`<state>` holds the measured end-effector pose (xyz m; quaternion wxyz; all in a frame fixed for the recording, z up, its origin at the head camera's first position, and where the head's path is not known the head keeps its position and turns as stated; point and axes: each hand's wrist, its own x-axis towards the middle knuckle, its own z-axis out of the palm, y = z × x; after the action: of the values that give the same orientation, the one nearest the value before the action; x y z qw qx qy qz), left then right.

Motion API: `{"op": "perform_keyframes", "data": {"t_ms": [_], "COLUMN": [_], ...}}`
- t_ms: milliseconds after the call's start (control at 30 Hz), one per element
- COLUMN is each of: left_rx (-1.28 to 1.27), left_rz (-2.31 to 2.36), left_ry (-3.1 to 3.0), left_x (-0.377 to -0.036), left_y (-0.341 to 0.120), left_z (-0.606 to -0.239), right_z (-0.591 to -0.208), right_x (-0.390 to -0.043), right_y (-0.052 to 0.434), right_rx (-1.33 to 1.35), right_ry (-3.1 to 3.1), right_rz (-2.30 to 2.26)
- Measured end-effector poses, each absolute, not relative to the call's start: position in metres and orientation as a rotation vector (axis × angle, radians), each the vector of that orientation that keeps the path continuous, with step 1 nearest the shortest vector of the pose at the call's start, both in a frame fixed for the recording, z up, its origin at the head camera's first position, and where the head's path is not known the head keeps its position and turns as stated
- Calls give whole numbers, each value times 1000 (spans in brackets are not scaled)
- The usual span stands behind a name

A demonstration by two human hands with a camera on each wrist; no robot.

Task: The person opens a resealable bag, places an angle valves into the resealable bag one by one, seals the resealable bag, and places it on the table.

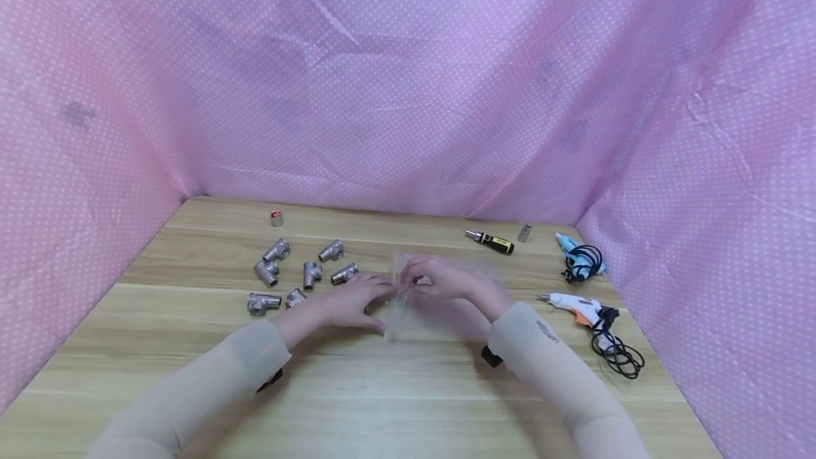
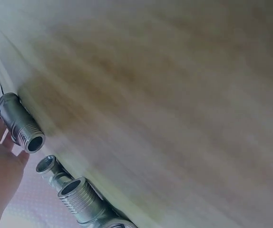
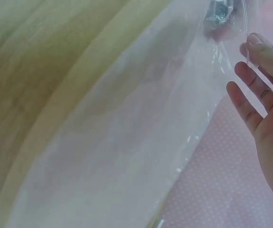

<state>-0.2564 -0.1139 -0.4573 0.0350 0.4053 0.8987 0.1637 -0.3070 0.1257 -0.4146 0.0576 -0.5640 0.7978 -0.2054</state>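
Note:
A clear plastic bag (image 1: 440, 317) lies between the hands, its open edge towards the left. My right hand (image 1: 440, 277) pinches that edge between thumb and forefinger; in the right wrist view the other fingers of this hand (image 3: 269, 95) are loosely bent. My left hand (image 1: 357, 299) reaches to the same edge from the left, thumb spread from the fingers. In the left wrist view a metal tee pipe fitting (image 2: 20, 123) stands in front of this hand. Through the film, the right wrist view shows a metal fitting (image 3: 219, 12); whether it is inside the bag is unclear.
Several tee fittings (image 1: 312, 275) lie left of the bag, with a small metal cylinder (image 1: 277, 219) behind. A black-yellow screwdriver (image 1: 494, 241), another metal piece (image 1: 525, 233), a blue glue gun (image 1: 579, 257) and a white one (image 1: 576, 305) lie on the right. Pink curtain (image 1: 408, 91) surrounds the table.

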Motion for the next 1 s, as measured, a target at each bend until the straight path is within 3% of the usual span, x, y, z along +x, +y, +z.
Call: {"op": "perform_keyframes", "data": {"t_ms": [400,833,1000], "left_rx": [1348,1493,1575], "left_rz": [664,556,545], "left_ry": [2987,3044,3050], "left_x": [-252,-238,-235], "left_y": [-119,-120,-119], "left_z": [-440,-411,-405], "right_z": [-379,-344,-335], "right_x": [-289,-265,-259], "right_y": [143,161,168], "right_rx": [-1812,-2051,-2115], "right_ry": [2496,2617,2645], "right_rz": [-515,142,195]}}
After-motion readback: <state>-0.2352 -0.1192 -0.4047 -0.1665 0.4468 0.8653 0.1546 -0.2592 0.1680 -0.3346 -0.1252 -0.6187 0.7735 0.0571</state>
